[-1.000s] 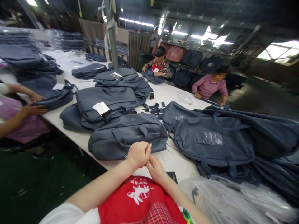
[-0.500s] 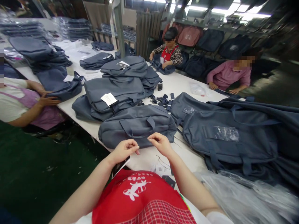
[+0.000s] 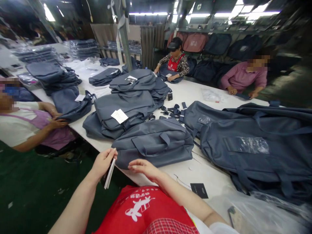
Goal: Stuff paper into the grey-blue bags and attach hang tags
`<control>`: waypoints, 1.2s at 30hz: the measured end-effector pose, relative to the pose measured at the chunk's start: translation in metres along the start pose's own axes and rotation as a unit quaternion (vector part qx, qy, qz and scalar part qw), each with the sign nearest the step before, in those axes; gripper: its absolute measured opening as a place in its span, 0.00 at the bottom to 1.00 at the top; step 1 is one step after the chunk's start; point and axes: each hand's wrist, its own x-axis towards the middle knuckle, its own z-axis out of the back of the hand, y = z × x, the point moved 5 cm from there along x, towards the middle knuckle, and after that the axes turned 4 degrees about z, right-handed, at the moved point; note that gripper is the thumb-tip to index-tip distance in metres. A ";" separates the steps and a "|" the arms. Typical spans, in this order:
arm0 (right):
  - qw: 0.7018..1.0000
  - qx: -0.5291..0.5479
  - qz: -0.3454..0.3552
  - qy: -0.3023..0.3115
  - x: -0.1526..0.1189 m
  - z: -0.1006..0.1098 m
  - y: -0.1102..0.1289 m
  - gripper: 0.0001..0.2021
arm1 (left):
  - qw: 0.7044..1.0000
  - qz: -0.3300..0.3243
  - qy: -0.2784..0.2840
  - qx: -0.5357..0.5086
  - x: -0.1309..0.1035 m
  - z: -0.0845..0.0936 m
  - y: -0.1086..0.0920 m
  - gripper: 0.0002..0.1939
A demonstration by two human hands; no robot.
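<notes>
My left hand (image 3: 105, 164) is closed on a few hang tags (image 3: 110, 174), white and dark cards hanging edge-on below its fingers. It is at the table's front edge, left of a dark blue duffel bag (image 3: 156, 143) with two short handles. My right hand (image 3: 143, 169) is just in front of that bag's lower left side, fingers stretched toward my left hand. Nothing shows in it. A black card (image 3: 199, 190) and a thin dark cord (image 3: 182, 182) lie on the white table to the right of my right forearm.
More blue bags (image 3: 124, 107) with white tags are piled behind the duffel. Large bags (image 3: 246, 146) and clear plastic (image 3: 258, 211) cover the right side. Black buckles and straps (image 3: 173, 110) lie mid-table. Co-workers sit left (image 3: 46, 126), at the back (image 3: 174, 63) and right (image 3: 246, 76).
Both hands have moved left and slightly down, the left one carrying the tags. The view has shifted a little. The black card shows fully now, and the white printed paper beside it is out of sight.
</notes>
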 end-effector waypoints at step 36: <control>0.951 -0.154 0.205 -0.170 0.110 0.036 0.161 0.15 | 0.944 -0.226 0.102 0.217 0.114 -0.052 -0.014 0.16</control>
